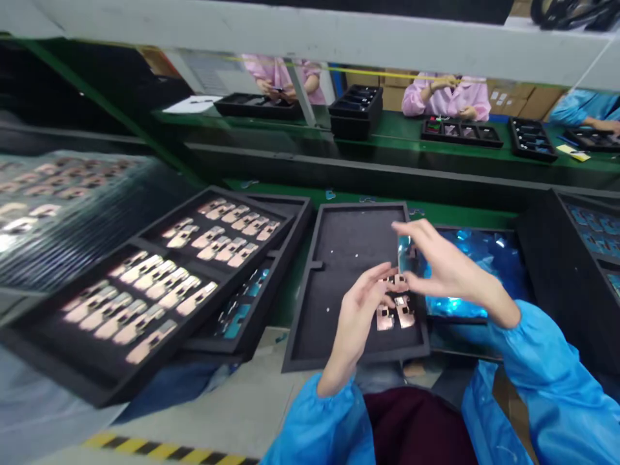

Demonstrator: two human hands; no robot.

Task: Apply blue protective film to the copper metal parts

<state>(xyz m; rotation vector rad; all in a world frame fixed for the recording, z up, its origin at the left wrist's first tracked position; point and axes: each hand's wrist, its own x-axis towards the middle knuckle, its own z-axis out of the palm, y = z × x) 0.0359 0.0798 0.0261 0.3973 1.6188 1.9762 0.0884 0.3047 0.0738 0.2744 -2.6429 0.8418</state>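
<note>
Overall, a white shelf [310, 29] spans the top of the view, above a green bench [290, 189]. Across from it, one worker in pink [314, 71], a second worker in pink [455, 100] and a blue sleeve [576, 106] are visible at a farther bench [397, 132]. At far left stands a stack of clear trays [97, 232], with copper-coloured pieces on top; this area is blurred.

Nearer, a long black tray [181, 265] lies at a slant, partly over a lower tray [300, 213] with blue pieces [237, 320] in it. The long tray carries copper-coloured plates in rows, in two compartments. At right is a tall black stack [545, 258].

The centre tray [303, 316] has two compartments, upper and lower. Just to its right sits a heap of shiny blue film [484, 258].

Both hands are over the centre tray's right side. The left hand [356, 307] is half curled, fingertips at the copper plates [405, 312] in the lower compartment; whether it grips one cannot be told. The right hand [448, 268] forms a wide C, with a small blue part [405, 255] between thumb and fingers; contact cannot be confirmed. Loose scraps [330, 194] lie along the bench's back edge.
</note>
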